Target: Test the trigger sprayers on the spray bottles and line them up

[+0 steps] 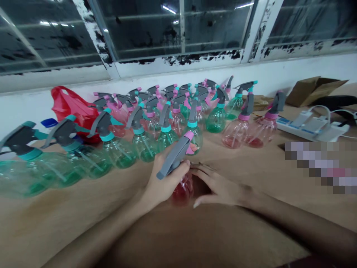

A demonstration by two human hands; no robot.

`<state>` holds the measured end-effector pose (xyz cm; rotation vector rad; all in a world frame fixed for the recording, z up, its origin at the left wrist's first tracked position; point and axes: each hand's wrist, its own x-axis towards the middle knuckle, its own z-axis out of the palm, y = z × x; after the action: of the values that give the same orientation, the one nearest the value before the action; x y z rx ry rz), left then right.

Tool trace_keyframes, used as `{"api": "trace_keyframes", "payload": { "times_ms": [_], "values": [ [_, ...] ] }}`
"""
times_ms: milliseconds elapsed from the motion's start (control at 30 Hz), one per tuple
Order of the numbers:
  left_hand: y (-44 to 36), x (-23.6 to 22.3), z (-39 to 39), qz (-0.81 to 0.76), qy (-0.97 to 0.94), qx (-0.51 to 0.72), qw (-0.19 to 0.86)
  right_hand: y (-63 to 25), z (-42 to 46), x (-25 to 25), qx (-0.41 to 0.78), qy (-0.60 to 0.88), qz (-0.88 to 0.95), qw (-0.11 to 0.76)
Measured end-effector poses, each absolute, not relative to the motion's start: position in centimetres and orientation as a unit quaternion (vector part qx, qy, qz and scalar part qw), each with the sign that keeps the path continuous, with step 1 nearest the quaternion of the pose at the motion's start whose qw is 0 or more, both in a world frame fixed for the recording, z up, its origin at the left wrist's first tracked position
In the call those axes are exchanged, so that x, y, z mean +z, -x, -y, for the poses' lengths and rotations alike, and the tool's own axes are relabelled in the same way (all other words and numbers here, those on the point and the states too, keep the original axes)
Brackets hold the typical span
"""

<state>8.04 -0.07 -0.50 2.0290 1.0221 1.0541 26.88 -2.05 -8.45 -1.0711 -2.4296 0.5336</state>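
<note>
In front of me a pink spray bottle (182, 190) with a grey trigger head stands upright on the table. My left hand (167, 178) is wrapped around its neck, just under the trigger head. To the right of the bottle is my right hand (220, 186), fingers stretched out and thumb spread apart. Its fingertips reach the bottle's side near the collar; whether they touch it I cannot tell. Just beyond the hands stand green spray bottles (146, 147) with turquoise collars. Two more pink spray bottles (234, 132) stand behind my right hand.
Several more spray bottles fill the back of the wooden table (251, 238). A red plastic bag (69, 108) sits at the back left. On the right are a white power strip (312, 124) with plugs and cables, and an open cardboard box (314, 91). Windows line the wall behind.
</note>
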Motion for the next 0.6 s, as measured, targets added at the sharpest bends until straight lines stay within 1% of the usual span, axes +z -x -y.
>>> {"api": "trace_keyframes", "payload": {
  "times_ms": [167,300,433,600],
  "values": [
    [-8.6,-0.9,-0.8,-0.360,-0.761,0.372,0.392,-28.8,2.0,-9.9,0.163,0.397,0.883,0.193],
    [-9.3,-0.3,-1.2,-0.355,-0.759,0.375,0.397,-29.7,2.1,-10.4,0.156,0.398,0.884,0.188],
    [-9.7,0.1,-1.5,-0.306,-0.778,0.370,0.405,-29.7,2.0,-10.3,0.161,0.401,0.881,0.193],
    [-9.8,-0.3,-1.9,-0.340,-0.767,0.345,0.420,-29.7,2.0,-10.1,0.180,0.403,0.875,0.198]
  ]
}}
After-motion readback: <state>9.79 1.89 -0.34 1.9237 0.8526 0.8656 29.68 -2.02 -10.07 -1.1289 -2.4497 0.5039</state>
